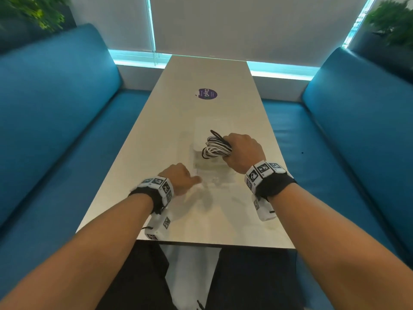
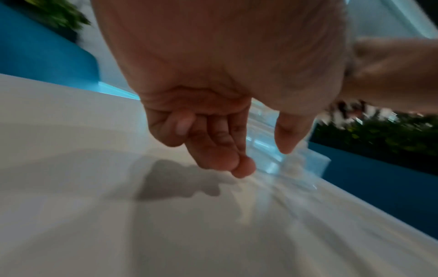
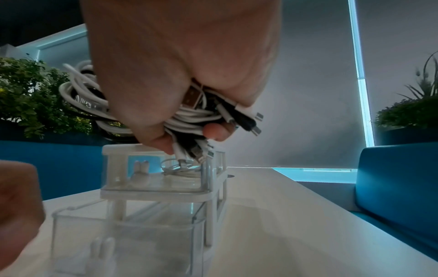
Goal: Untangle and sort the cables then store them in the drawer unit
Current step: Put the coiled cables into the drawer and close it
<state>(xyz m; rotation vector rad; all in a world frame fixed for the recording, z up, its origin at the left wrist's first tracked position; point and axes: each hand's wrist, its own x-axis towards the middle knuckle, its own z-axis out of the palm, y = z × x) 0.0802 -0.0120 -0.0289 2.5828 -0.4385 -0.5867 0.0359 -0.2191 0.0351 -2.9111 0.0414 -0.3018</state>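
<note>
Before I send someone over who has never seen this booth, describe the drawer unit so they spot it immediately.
On the long pale table between the blue benches, near its close end, stands the drawer unit. It is clear plastic with white framing, its lower drawer pulled out, directly beneath the right hand gripping coiled cables.

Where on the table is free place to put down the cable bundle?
Bare table lies left of the drawer unit, and between it and the purple sticker. Crowded: the near edge, around the left hand and pulled-out drawer.
</note>
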